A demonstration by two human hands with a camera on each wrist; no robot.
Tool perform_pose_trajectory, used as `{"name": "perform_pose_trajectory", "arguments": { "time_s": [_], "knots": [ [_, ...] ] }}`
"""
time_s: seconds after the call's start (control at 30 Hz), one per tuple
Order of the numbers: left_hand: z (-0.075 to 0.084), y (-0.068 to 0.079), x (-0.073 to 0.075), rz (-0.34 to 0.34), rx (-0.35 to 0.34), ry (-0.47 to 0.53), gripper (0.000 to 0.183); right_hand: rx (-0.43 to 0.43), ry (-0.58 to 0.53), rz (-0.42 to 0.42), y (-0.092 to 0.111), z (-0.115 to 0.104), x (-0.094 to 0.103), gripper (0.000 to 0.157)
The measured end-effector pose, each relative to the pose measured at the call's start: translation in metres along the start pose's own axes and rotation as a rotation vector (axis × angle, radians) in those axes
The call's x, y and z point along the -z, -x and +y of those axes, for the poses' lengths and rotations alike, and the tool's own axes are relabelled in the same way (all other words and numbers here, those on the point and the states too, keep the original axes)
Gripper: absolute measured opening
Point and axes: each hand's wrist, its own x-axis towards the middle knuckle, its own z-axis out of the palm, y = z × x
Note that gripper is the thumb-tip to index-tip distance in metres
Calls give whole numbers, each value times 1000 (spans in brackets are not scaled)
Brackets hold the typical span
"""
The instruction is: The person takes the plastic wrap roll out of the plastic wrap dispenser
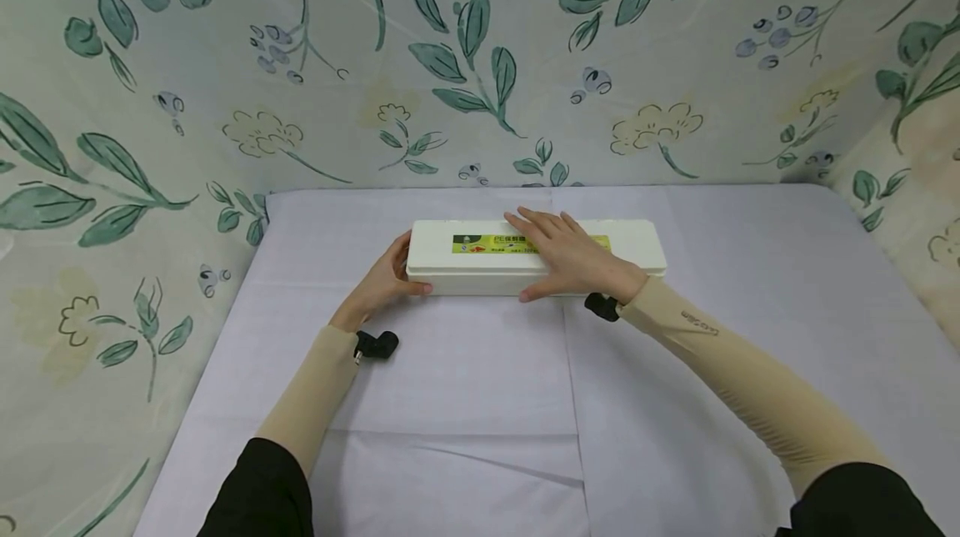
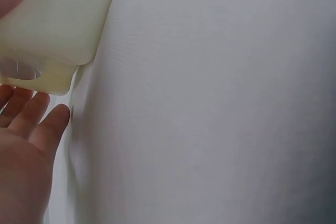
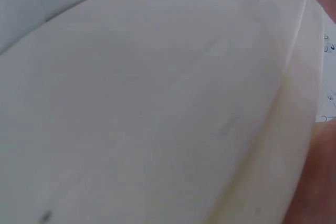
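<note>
A long white plastic cling film box [image 1: 431,258] lies crosswise on the table, lid down, with a yellow-green label [image 1: 487,244] on top. My left hand [image 1: 381,283] holds its left end, thumb at the front and fingers round the end. In the left wrist view, those fingers [image 2: 51,127] lie by the end of the box, near an oval window. Spread over the lid, my right hand [image 1: 573,258] covers part of the label; its thumb reaches down the front face. The white box fills most of the right wrist view. Its contents are hidden.
A white cloth [image 1: 465,370] with fold creases covers the table. Behind and at the sides hangs a curtain [image 1: 315,103] printed with leaves and flowers. Both forearms wear beige sleeves, with a black wrist camera [image 1: 377,345] by the left one.
</note>
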Motion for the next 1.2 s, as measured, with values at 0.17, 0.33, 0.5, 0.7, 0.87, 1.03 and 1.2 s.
{"name": "perform_pose_trajectory", "arguments": {
  "time_s": [0.17,0.33,0.5,0.7,0.87,1.03,1.2],
  "knots": [
    [0,0,0,3,2,-4,103,-20,20,6,-2,-1,-3,113],
    [0,0,-1,2,6,-7,102,-11,51,28,-4,-1,-5,111],
    [0,0,0,1,5,-8,102,-17,93,40,-5,-2,-8,110],
    [-1,0,0,1,-7,-8,102,-46,127,36,-8,-4,-13,109],
    [0,0,0,1,-2,-17,102,-41,147,58,-9,-4,-15,108],
    [0,0,0,2,7,-29,103,-46,155,57,-10,-6,-13,104],
    [0,0,0,8,16,-43,102,-48,167,51,-13,-9,-12,99]
  ]
}}
